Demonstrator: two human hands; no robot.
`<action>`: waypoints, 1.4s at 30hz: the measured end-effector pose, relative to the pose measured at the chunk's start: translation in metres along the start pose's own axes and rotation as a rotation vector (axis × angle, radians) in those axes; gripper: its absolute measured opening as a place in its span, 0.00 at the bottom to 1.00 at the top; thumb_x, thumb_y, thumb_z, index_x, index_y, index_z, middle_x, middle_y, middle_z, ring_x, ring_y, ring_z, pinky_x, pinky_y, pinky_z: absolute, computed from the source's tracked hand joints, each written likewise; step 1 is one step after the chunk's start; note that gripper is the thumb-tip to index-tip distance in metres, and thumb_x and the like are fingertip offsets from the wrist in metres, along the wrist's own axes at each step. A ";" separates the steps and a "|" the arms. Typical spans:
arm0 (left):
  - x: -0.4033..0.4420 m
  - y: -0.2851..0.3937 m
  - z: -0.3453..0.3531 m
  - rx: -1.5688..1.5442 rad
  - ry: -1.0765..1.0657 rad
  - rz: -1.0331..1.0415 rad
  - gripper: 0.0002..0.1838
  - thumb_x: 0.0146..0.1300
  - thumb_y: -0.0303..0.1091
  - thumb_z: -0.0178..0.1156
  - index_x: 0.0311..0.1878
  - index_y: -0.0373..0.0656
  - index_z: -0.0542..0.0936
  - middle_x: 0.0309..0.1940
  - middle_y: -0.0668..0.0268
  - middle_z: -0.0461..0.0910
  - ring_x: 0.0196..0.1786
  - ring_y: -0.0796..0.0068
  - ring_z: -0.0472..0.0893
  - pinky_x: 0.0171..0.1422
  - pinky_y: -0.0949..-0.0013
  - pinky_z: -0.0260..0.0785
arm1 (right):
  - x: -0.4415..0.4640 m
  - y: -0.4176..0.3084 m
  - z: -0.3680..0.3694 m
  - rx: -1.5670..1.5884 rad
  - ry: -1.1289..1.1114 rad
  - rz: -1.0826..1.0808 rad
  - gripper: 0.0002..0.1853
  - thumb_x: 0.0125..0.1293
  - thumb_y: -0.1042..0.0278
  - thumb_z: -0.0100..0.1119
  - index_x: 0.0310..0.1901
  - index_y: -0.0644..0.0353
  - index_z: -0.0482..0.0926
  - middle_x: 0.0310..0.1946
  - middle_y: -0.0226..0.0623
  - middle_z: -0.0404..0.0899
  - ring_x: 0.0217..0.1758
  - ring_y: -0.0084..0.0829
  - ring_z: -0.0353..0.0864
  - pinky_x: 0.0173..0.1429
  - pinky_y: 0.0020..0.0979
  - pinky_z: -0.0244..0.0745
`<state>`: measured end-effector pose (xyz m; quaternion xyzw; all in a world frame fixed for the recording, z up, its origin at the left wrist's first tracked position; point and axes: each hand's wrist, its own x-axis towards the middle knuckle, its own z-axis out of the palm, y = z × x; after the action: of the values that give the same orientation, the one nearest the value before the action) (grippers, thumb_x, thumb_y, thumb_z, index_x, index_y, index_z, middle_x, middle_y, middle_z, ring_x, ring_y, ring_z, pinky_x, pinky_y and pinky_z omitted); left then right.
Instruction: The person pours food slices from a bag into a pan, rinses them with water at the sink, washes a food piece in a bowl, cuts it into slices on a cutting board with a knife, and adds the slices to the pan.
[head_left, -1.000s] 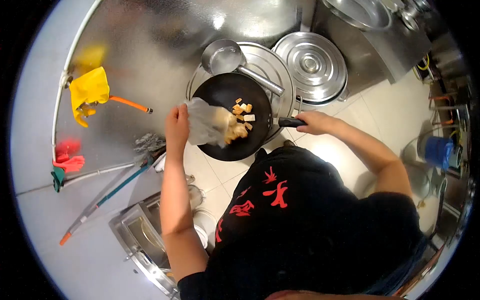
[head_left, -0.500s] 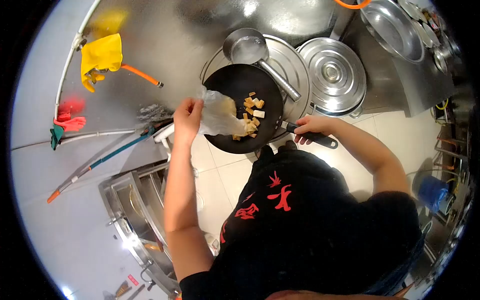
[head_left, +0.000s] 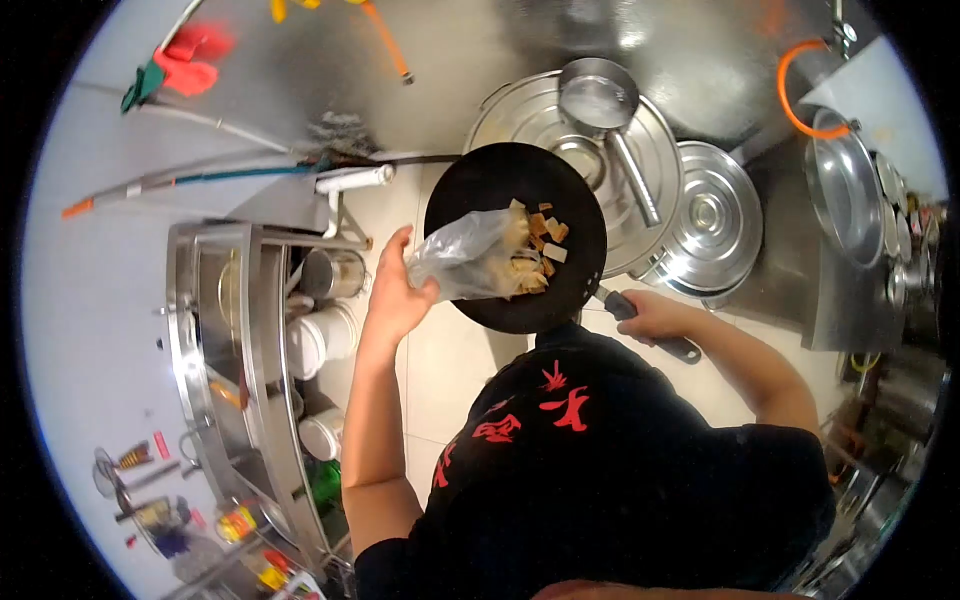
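A clear plastic bag (head_left: pixel 456 258) lies over the left part of a black pan (head_left: pixel 515 170), its far end against pale food pieces. My left hand (head_left: pixel 397 292) is closed on the bag's near end, left of the pan. Browned and white chunks (head_left: pixel 553 240) rest on the pan's surface beside the bag. With its fingers wrapped round the black handle, my right hand (head_left: pixel 655 318) holds the pan at its lower right. The pan is in front of a large round metal lid (head_left: pixel 655 240).
A long-handled metal ladle (head_left: pixel 600 95) lies on the large lid. Another lidded pot (head_left: pixel 705 212) stands to the right. On the left is a metal rack (head_left: pixel 260 330) with white buckets (head_left: pixel 322 338). A steel basin (head_left: pixel 847 190) and an orange hose (head_left: pixel 788 85) are at the right.
The view has turned, so the rack shows more fully. My left hand has moved from the bag's upper corner to its side. My right hand still holds the pan handle.
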<state>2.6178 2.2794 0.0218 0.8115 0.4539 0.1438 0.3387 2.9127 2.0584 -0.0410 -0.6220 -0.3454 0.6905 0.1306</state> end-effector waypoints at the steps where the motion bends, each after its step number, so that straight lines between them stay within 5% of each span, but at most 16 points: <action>1: -0.013 0.003 -0.003 0.116 0.060 0.069 0.34 0.48 0.30 0.64 0.59 0.37 0.62 0.57 0.46 0.67 0.60 0.49 0.69 0.64 0.59 0.60 | 0.002 0.001 0.004 -0.021 -0.029 -0.016 0.13 0.57 0.69 0.56 0.41 0.63 0.67 0.17 0.30 0.69 0.16 0.22 0.69 0.21 0.25 0.65; 3: -0.041 0.003 -0.022 0.300 0.079 0.114 0.48 0.44 0.40 0.70 0.68 0.42 0.55 0.63 0.46 0.61 0.64 0.49 0.64 0.67 0.56 0.57 | 0.006 -0.007 0.027 -0.078 -0.102 -0.040 0.12 0.59 0.69 0.57 0.41 0.63 0.67 0.18 0.31 0.70 0.18 0.22 0.70 0.22 0.25 0.65; 6: -0.068 -0.002 -0.029 0.657 0.049 0.014 0.51 0.41 0.44 0.72 0.69 0.46 0.55 0.64 0.47 0.59 0.65 0.53 0.63 0.67 0.53 0.57 | 0.013 -0.039 0.062 -0.173 -0.241 -0.064 0.13 0.59 0.69 0.56 0.43 0.63 0.67 0.19 0.31 0.70 0.19 0.21 0.71 0.22 0.25 0.66; 7: -0.080 -0.021 -0.027 0.719 0.156 0.077 0.42 0.45 0.46 0.69 0.64 0.49 0.62 0.58 0.51 0.69 0.60 0.56 0.70 0.62 0.50 0.60 | 0.020 -0.044 0.078 -0.211 -0.265 -0.091 0.15 0.59 0.68 0.56 0.46 0.63 0.69 0.24 0.34 0.74 0.20 0.25 0.73 0.26 0.27 0.71; 10: -0.115 -0.085 -0.041 0.852 -0.259 -0.318 0.23 0.52 0.44 0.63 0.51 0.47 0.74 0.43 0.58 0.79 0.48 0.59 0.78 0.53 0.53 0.68 | 0.027 -0.073 0.137 -0.256 -0.357 -0.125 0.15 0.60 0.67 0.56 0.46 0.62 0.69 0.26 0.33 0.74 0.20 0.24 0.72 0.26 0.27 0.71; 13: -0.191 -0.130 -0.091 0.837 0.145 -0.279 0.10 0.57 0.41 0.57 0.37 0.46 0.79 0.30 0.62 0.80 0.38 0.59 0.80 0.43 0.57 0.71 | 0.038 -0.099 0.205 -0.340 -0.435 -0.128 0.14 0.61 0.67 0.57 0.46 0.60 0.69 0.27 0.33 0.74 0.20 0.22 0.72 0.25 0.25 0.70; 16: -0.277 -0.161 -0.140 0.101 0.588 -0.266 0.08 0.60 0.36 0.55 0.34 0.43 0.79 0.27 0.56 0.77 0.36 0.54 0.78 0.40 0.58 0.70 | 0.055 -0.114 0.271 -0.418 -0.485 -0.107 0.15 0.59 0.66 0.58 0.46 0.59 0.69 0.28 0.32 0.73 0.20 0.21 0.71 0.24 0.23 0.69; 17: -0.304 -0.172 -0.151 0.048 0.624 -0.317 0.09 0.61 0.36 0.54 0.34 0.41 0.78 0.27 0.54 0.76 0.36 0.51 0.77 0.40 0.56 0.68 | 0.060 -0.119 0.290 -0.443 -0.516 -0.092 0.15 0.58 0.65 0.59 0.46 0.58 0.69 0.29 0.31 0.73 0.20 0.21 0.71 0.24 0.23 0.69; 20: -0.388 -0.199 -0.175 0.577 0.519 -0.319 0.10 0.62 0.37 0.54 0.33 0.39 0.76 0.29 0.53 0.76 0.36 0.49 0.75 0.41 0.55 0.67 | 0.061 -0.140 0.356 -0.518 -0.621 -0.119 0.14 0.58 0.66 0.58 0.44 0.58 0.69 0.28 0.32 0.73 0.20 0.22 0.72 0.24 0.24 0.69; 21: -0.410 -0.214 -0.186 0.311 0.586 -0.341 0.13 0.64 0.39 0.52 0.32 0.38 0.75 0.28 0.53 0.76 0.35 0.49 0.75 0.40 0.55 0.67 | 0.063 -0.154 0.378 -0.538 -0.656 -0.149 0.13 0.59 0.66 0.57 0.43 0.59 0.70 0.27 0.33 0.74 0.20 0.22 0.72 0.24 0.24 0.69; 25: -0.487 -0.237 -0.232 0.100 0.625 -0.666 0.14 0.66 0.41 0.50 0.33 0.38 0.74 0.27 0.53 0.76 0.32 0.48 0.74 0.39 0.56 0.66 | 0.070 -0.181 0.454 -0.594 -0.739 -0.128 0.12 0.59 0.66 0.57 0.42 0.59 0.69 0.26 0.32 0.73 0.20 0.22 0.72 0.23 0.24 0.69; 28: -0.541 -0.253 -0.253 -0.334 0.780 -0.639 0.13 0.66 0.40 0.52 0.35 0.38 0.75 0.27 0.52 0.75 0.30 0.49 0.73 0.39 0.58 0.67 | 0.094 -0.208 0.511 -0.645 -0.840 -0.056 0.11 0.61 0.67 0.57 0.41 0.59 0.68 0.24 0.31 0.72 0.19 0.22 0.72 0.23 0.24 0.69; 29: -0.565 -0.274 -0.260 -0.505 0.830 -0.549 0.12 0.66 0.38 0.52 0.36 0.39 0.76 0.25 0.59 0.76 0.27 0.62 0.74 0.37 0.66 0.67 | 0.091 -0.224 0.533 -0.712 -0.840 0.021 0.10 0.62 0.67 0.55 0.41 0.58 0.66 0.22 0.30 0.71 0.19 0.22 0.72 0.23 0.24 0.69; 32: -0.604 -0.300 -0.265 0.414 0.625 -0.841 0.11 0.67 0.37 0.52 0.36 0.40 0.77 0.24 0.71 0.75 0.28 0.80 0.71 0.34 0.76 0.64 | 0.134 -0.244 0.579 -0.747 -0.989 -0.031 0.12 0.62 0.67 0.55 0.44 0.59 0.66 0.21 0.30 0.71 0.19 0.23 0.72 0.23 0.24 0.69; 36: -0.671 -0.298 -0.311 -0.766 1.305 -0.634 0.12 0.68 0.38 0.50 0.41 0.40 0.77 0.32 0.70 0.79 0.34 0.76 0.74 0.40 0.71 0.67 | 0.154 -0.289 0.660 -0.893 -1.104 -0.010 0.14 0.63 0.68 0.55 0.48 0.61 0.67 0.21 0.31 0.72 0.20 0.23 0.73 0.24 0.24 0.69; 42: -0.789 -0.325 -0.312 -1.087 1.800 -0.261 0.22 0.68 0.44 0.48 0.58 0.40 0.67 0.54 0.59 0.73 0.56 0.63 0.72 0.62 0.57 0.64 | 0.196 -0.324 0.784 -0.940 -1.296 0.019 0.13 0.62 0.69 0.55 0.47 0.60 0.67 0.25 0.30 0.71 0.21 0.20 0.70 0.23 0.23 0.68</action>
<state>1.8105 1.8684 0.0867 0.0902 0.4961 0.8382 0.2079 2.0503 2.1670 0.0062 -0.0899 -0.6019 0.6979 -0.3776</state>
